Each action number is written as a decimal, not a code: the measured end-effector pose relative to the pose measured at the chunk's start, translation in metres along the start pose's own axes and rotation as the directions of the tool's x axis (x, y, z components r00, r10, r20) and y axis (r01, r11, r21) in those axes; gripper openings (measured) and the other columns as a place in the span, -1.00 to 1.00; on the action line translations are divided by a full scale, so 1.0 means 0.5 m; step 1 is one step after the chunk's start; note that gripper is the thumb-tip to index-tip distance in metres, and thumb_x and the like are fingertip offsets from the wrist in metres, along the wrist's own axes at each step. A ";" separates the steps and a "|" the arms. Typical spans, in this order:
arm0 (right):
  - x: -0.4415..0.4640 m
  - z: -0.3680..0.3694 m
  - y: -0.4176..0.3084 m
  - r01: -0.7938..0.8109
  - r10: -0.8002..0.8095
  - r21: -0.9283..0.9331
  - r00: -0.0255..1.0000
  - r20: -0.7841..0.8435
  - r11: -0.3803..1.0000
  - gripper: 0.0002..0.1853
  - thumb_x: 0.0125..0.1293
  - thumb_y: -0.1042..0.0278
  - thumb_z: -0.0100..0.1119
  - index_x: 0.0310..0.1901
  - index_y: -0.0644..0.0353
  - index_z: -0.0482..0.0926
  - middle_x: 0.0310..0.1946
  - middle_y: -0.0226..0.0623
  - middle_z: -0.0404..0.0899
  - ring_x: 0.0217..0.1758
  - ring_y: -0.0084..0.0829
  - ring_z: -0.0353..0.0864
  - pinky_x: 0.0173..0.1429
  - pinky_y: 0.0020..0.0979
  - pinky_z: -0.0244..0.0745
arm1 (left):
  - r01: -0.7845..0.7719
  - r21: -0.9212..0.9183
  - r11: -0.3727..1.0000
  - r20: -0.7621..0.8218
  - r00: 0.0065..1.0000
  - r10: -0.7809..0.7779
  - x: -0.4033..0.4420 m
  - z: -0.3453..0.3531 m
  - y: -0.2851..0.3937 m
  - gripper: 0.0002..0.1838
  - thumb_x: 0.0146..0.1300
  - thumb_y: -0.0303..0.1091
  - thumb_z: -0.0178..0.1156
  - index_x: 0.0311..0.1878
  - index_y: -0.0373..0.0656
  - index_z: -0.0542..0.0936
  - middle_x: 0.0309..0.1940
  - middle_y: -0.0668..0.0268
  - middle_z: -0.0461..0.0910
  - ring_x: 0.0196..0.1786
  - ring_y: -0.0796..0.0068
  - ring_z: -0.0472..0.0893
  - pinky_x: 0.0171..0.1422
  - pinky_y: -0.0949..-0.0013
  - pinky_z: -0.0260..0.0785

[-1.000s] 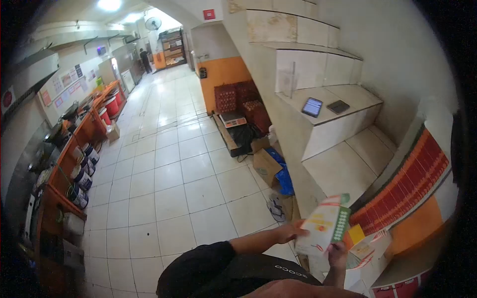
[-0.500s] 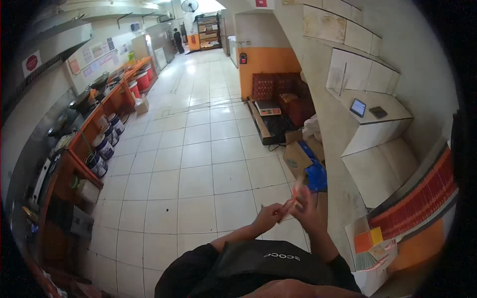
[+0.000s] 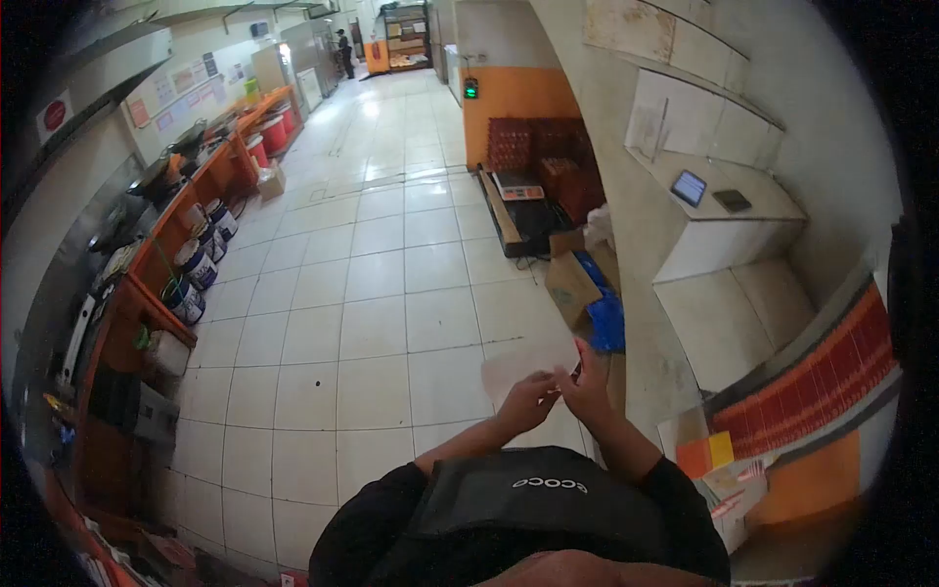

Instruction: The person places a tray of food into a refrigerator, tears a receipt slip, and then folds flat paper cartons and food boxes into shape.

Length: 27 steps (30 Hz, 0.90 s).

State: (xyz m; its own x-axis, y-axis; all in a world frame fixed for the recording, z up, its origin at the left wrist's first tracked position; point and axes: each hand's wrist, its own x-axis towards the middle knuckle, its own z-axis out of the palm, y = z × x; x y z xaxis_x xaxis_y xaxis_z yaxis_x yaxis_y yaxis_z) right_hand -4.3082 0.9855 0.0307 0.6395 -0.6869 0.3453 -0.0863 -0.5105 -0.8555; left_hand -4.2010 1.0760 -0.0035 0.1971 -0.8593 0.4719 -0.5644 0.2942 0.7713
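A pale, thin sheet [image 3: 523, 367], blurred and partly see-through, spreads out in front of both hands; I cannot tell whether it is paper or a plastic bag. My left hand [image 3: 526, 401] is closed with its fingers bent at the sheet's near edge. Right beside it, my right hand [image 3: 587, 386] pinches the sheet's right end, thumb toward the left hand. The fingertips almost meet. A small reddish patch shows near the right fingers, too small to name.
An open cardboard box [image 3: 572, 284] with a blue plastic bag [image 3: 606, 323] lies ahead of my hands. Tiled steps at right hold a tablet [image 3: 689, 188] and a phone [image 3: 732, 201]. A weighing scale [image 3: 518, 188] stands farther off. Buckets [image 3: 196, 264] line the left counter. A person [image 3: 345, 54] stands far back.
The small red-and-white piece between my hands has given way to a wide pale sheet spreading left. My right hand has lowered and come nearer the left. The view has shifted slightly.
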 end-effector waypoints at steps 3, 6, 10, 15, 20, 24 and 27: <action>-0.019 -0.052 -0.008 0.006 0.029 -0.175 0.979 0.200 0.985 -0.47 0.22 0.47 -0.09 0.25 0.22 0.12 0.04 0.08 0.39 0.07 -0.12 0.46 0.12 -0.27 0.36 | 0.152 -0.781 0.605 -0.039 0.956 -0.291 0.021 0.033 0.012 -0.64 0.16 -0.36 0.18 0.03 -0.21 0.45 -0.17 0.17 0.53 -0.17 0.29 0.56 -0.10 0.30 0.45; -0.045 -0.078 0.002 0.050 0.036 -0.261 0.949 0.313 0.964 -0.47 0.20 0.56 -0.18 0.25 0.24 0.12 0.08 0.11 0.36 0.11 -0.03 0.42 0.14 -0.24 0.33 | 0.425 -0.699 0.576 0.151 0.874 -0.461 0.047 0.019 0.047 -0.56 0.16 -0.26 0.23 0.04 -0.29 0.40 -0.22 0.19 0.55 -0.20 0.39 0.58 -0.12 0.39 0.46; -0.073 -0.135 -0.021 -0.035 0.156 -0.341 0.930 0.334 0.939 -0.46 0.19 0.50 -0.09 0.25 0.23 0.14 0.02 0.09 0.42 0.03 -0.06 0.48 0.08 -0.25 0.37 | 0.466 -0.289 0.836 0.138 0.885 -0.446 0.072 0.031 0.086 -0.71 0.08 -0.37 0.28 -0.16 -0.31 0.53 -0.38 0.22 0.60 -0.26 0.50 0.61 -0.20 0.46 0.45; -0.110 -0.186 0.027 -0.258 0.248 -0.203 0.966 -0.073 0.945 -0.64 0.15 0.38 0.15 0.01 0.18 0.43 -0.35 -0.07 0.56 -0.35 -0.24 0.58 -0.24 -0.35 0.45 | -0.011 -0.018 1.000 -0.105 0.994 0.009 0.090 0.078 0.064 -0.85 0.02 -0.56 0.20 -0.28 -0.27 0.59 -0.45 0.19 0.59 -0.37 0.31 0.60 -0.28 0.37 0.43; -0.140 -0.196 0.008 -0.182 0.096 -0.309 0.957 -0.273 0.934 -0.86 0.15 0.32 0.19 -0.36 0.22 0.60 -0.47 -0.19 0.54 -0.47 -0.32 0.52 -0.35 -0.40 0.41 | -0.235 0.127 0.964 -0.139 0.958 0.252 0.105 0.142 0.082 -0.81 0.00 -0.59 0.16 -0.26 -0.26 0.58 -0.42 0.13 0.54 -0.39 0.13 0.55 -0.30 0.25 0.41; -0.153 -0.188 0.008 -0.045 -0.071 -0.388 0.957 -0.281 0.921 -0.86 0.16 0.33 0.17 -0.33 0.21 0.60 -0.53 -0.20 0.51 -0.50 -0.26 0.50 -0.39 -0.36 0.40 | -0.124 0.058 0.991 -0.004 0.992 0.125 0.099 0.164 0.096 -0.83 0.03 -0.53 0.15 -0.26 -0.22 0.59 -0.41 0.11 0.55 -0.37 0.13 0.57 -0.29 0.26 0.41; -0.161 -0.192 0.005 -0.024 -0.116 -0.400 0.940 -0.322 0.916 -0.86 0.17 0.33 0.16 -0.33 0.21 0.59 -0.55 -0.21 0.50 -0.51 -0.24 0.49 -0.41 -0.33 0.40 | -0.040 -0.055 0.998 -0.022 0.999 0.039 0.100 0.163 0.111 -0.85 0.07 -0.49 0.14 -0.26 -0.19 0.60 -0.44 0.14 0.59 -0.40 0.17 0.59 -0.31 0.27 0.42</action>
State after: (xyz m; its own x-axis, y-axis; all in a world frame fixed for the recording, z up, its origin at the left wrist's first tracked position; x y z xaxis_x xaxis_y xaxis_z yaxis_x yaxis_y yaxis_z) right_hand -4.4332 0.9900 0.0377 0.3650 -0.7529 0.5477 -0.3997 -0.6580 -0.6382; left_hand -4.2879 1.0154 0.0280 0.1926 -0.8379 0.5107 -0.5265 0.3509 0.7744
